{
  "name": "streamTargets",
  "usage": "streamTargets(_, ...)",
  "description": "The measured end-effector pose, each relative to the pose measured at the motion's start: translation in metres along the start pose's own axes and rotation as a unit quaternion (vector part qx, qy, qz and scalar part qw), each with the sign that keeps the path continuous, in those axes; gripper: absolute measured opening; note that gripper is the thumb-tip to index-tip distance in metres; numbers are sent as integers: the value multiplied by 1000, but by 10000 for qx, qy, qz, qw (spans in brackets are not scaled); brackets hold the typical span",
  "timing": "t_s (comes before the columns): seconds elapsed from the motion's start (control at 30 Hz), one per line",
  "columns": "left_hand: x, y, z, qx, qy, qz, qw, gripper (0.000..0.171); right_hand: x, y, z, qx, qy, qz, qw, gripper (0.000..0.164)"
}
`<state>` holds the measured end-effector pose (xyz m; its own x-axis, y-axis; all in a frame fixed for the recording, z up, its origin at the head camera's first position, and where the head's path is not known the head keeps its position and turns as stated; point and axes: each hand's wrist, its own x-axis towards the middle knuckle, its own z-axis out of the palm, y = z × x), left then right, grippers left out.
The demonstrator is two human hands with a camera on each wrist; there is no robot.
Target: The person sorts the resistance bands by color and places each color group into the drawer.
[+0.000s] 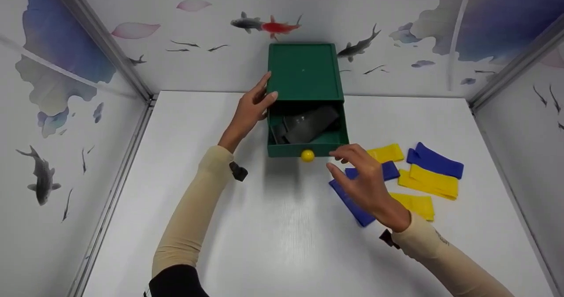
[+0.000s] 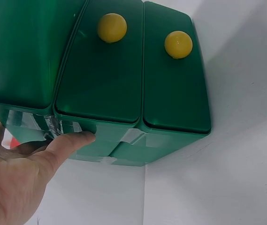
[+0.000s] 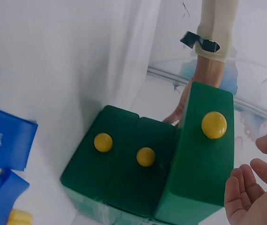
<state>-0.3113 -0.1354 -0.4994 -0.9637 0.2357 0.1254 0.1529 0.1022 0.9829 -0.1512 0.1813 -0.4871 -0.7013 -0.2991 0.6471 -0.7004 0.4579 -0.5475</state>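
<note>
A green drawer cabinet (image 1: 304, 72) stands against the back wall, its top drawer (image 1: 282, 150) pulled out. Inside that drawer lies a black, flat folded thing (image 1: 310, 125). My left hand (image 1: 251, 109) rests on the cabinet's left side, thumb extended along it, fingers partly hidden behind. Just right of the drawer's yellow knob (image 1: 307, 156), my right hand (image 1: 365, 182) hovers by the front corner with loosely bent fingers and nothing in them. The left wrist view shows two lower drawers, each with a yellow knob (image 2: 112, 28), pushed in.
To the right on the white table lie several flat blue bands (image 1: 436, 160) and yellow bands (image 1: 434, 181), some overlapping. One blue band (image 3: 6, 138) bears the print "Light". Walls with painted fish enclose the table at the back and both sides.
</note>
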Motion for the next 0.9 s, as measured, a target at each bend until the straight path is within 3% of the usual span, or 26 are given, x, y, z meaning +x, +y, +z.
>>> streamTargets(0.33,-2,2,-3,-54,-76,-233,9997,71,-10,5,24,365,-303,464,9978,28)
streamTargets(0.5,0,3,-3,-83,-78,-384,9992,72,-10,3,34,662,-278,770,9944,26)
streamTargets(0.73,-1,2,-2,-12,-5,-284,9996,71,-8,-2,46,882,-179,1321,9871,29)
streamTargets(0.9,-1,5,-1,-282,41,-355,9990,78,-4,-4,52,988,-37,1485,9840,28)
